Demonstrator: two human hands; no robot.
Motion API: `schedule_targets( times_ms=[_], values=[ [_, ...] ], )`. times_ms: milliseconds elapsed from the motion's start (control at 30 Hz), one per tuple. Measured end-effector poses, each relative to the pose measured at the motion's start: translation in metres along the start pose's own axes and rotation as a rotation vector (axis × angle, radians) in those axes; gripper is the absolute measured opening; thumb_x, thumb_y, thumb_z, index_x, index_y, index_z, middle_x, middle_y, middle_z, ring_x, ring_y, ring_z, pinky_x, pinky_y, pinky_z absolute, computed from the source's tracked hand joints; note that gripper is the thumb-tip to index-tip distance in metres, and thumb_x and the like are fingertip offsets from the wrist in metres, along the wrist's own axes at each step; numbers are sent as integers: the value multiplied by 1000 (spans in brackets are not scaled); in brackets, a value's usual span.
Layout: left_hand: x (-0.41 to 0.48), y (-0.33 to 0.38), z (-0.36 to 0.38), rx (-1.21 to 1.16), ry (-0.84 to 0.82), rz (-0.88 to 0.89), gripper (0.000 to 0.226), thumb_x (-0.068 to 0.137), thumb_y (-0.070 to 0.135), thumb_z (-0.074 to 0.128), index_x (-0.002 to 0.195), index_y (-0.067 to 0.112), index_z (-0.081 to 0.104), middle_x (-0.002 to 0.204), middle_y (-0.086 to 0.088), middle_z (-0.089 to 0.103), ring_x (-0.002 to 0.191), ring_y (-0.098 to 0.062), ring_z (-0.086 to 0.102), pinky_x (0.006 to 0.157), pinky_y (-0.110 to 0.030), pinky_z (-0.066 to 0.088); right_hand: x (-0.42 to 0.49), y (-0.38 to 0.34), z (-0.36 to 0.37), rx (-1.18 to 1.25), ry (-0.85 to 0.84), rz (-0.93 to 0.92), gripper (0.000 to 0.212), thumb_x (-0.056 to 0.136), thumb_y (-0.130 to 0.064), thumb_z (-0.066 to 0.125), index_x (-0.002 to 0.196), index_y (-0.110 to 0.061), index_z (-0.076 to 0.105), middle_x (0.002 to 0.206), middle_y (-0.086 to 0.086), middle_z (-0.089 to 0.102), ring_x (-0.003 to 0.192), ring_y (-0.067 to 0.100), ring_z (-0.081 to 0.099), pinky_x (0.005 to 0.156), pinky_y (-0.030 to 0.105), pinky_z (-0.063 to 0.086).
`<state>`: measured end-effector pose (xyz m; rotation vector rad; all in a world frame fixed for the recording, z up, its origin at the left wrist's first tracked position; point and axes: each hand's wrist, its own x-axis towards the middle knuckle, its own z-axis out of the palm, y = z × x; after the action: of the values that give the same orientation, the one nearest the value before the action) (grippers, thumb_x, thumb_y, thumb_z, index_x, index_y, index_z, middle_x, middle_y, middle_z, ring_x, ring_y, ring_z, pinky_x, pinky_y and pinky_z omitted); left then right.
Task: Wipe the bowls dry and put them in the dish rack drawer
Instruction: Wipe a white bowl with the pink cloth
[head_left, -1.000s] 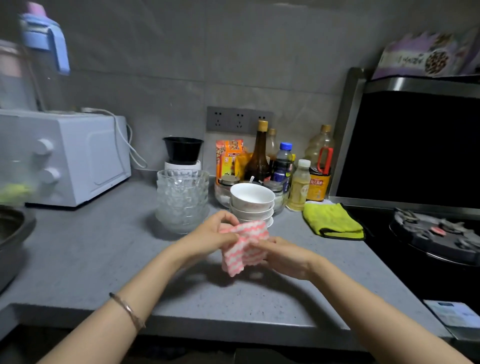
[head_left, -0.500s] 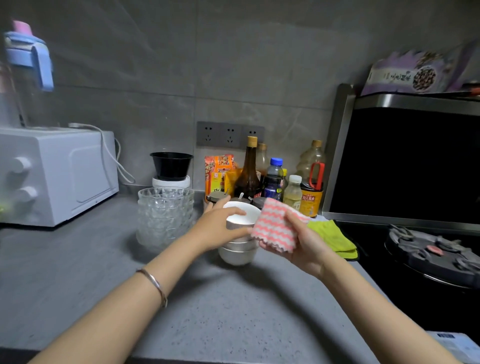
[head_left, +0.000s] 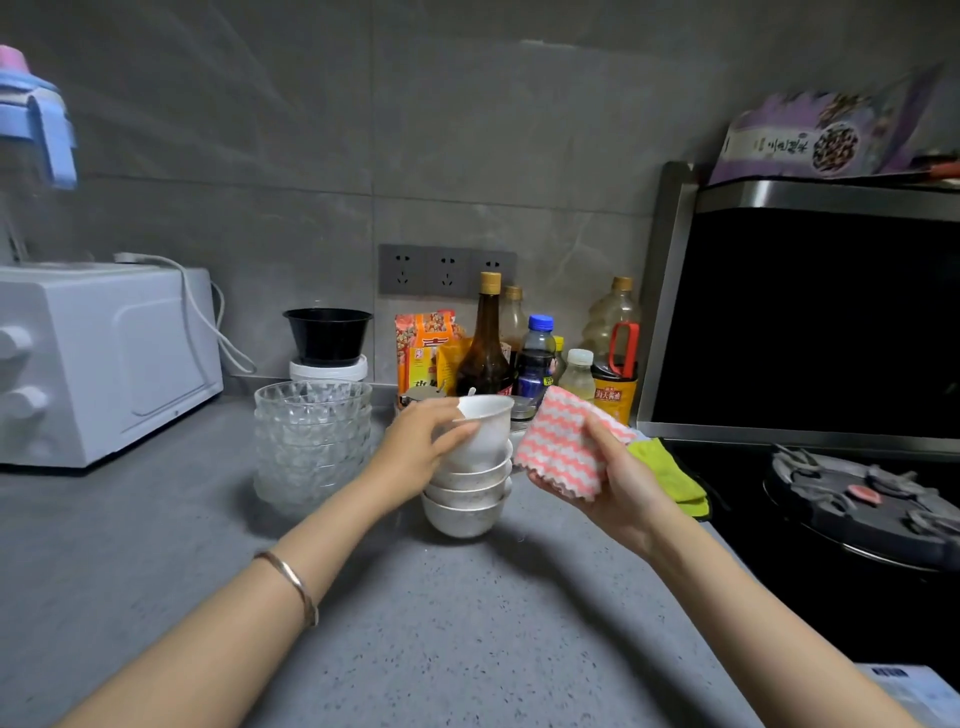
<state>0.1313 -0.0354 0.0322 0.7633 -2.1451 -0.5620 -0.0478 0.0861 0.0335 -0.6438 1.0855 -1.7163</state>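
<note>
Head view: your left grip (head_left: 426, 447) curled round top white bowl (head_left: 485, 434), thumb on near wall. Bowl sits high and tilted atop white bowl stack (head_left: 465, 506) on table (head_left: 467, 623). Right grip (head_left: 618, 478) pinches pink striped cloth (head_left: 563, 441), just beside bowl, apart from it.

Risks:
- Wet glaze slips from your one-handed hold.
- Bowl beneath may cling (hard to tell from here), then drop.
- Nudged stack tips toward glass bowls (head_left: 311, 441) or bottles (head_left: 488, 338) close behind.

Dish rack drawer out of view.

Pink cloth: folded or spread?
Folded: the cloth is a compact pad in the right hand, thumb across it, layered edges along the bottom.
</note>
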Motion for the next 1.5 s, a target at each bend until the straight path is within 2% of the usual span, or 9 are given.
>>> schedule_targets(
  times_ms=[233, 400, 533, 633, 900, 1167, 1300, 1400, 1500],
  values=[
    [-22, 26, -34, -720, 114, -284, 20, 94, 38, 50, 99, 30, 68, 109, 1, 69, 102, -17, 58, 87, -34, 46, -12, -9, 26, -29, -35, -142, 28, 96, -37, 48, 108, -15, 59, 106, 4, 68, 99, 20, 65, 92, 39, 49],
    [-65, 19, -55, -715, 260, -273, 25, 95, 35, 48, 91, 25, 70, 81, 9, 73, 72, -3, 64, 64, -18, 49, -30, 12, 67, -169, -186, -270, 25, 97, -42, 42, 109, -28, 59, 117, -5, 66, 104, 9, 63, 88, 26, 49],
    [-88, 8, -62, -590, 400, -286, 28, 97, 33, 47, 84, 22, 69, 68, 9, 70, 63, -6, 63, 58, -27, 51, -37, 47, 112, -490, -367, -365, 26, 94, -49, 44, 115, -41, 58, 121, -19, 61, 108, -3, 58, 95, 23, 48],
    [-98, 1, -66, -597, 506, -294, 34, 100, 28, 43, 77, 13, 65, 57, 10, 66, 54, 0, 60, 51, -16, 47, -48, 83, 127, -755, -470, -579, 34, 90, -62, 35, 123, -59, 44, 129, -43, 40, 128, -11, 36, 111, 24, 28],
    [-112, -23, -63, -531, 578, -460, 53, 98, 47, 34, 66, 16, 63, 66, -8, 66, 70, -27, 64, 69, -37, 51, -54, 123, 149, -1343, -96, -1247, 42, 93, -46, 38, 128, -33, 56, 126, -4, 54, 124, 17, 43, 108, 39, 24],
    [-120, -27, -69, -609, 638, -459, 50, 95, 41, 49, 54, 13, 58, 60, -7, 63, 60, -22, 59, 60, -35, 45, -41, 114, 154, -742, -354, -619, 45, 93, -47, 29, 131, -37, 50, 134, -25, 47, 125, -14, 38, 110, 24, 30],
    [-120, -34, -75, -619, 702, -482, 51, 94, 46, 50, 55, 13, 52, 58, -8, 56, 61, -20, 51, 60, -35, 41, -60, 139, 149, -917, -385, -868, 43, 99, -40, 25, 142, -38, 29, 152, -15, 28, 142, -1, 18, 119, 29, 12],
    [-120, -37, -78, -535, 614, -456, 48, 97, 39, 48, 56, 16, 58, 59, -2, 59, 61, -16, 51, 61, -31, 42, -58, 137, 155, -1234, -309, -1219, 46, 100, -36, 28, 142, -23, 41, 148, -1, 38, 141, 9, 25, 118, 32, 14],
    [-119, -35, -77, -558, 559, -445, 41, 97, 32, 49, 64, 14, 64, 65, -4, 63, 65, -16, 56, 63, -31, 44, -48, 123, 161, -1145, -331, -1064, 45, 97, -43, 32, 134, -26, 53, 136, -7, 52, 129, 5, 41, 109, 25, 30]
  ],
)
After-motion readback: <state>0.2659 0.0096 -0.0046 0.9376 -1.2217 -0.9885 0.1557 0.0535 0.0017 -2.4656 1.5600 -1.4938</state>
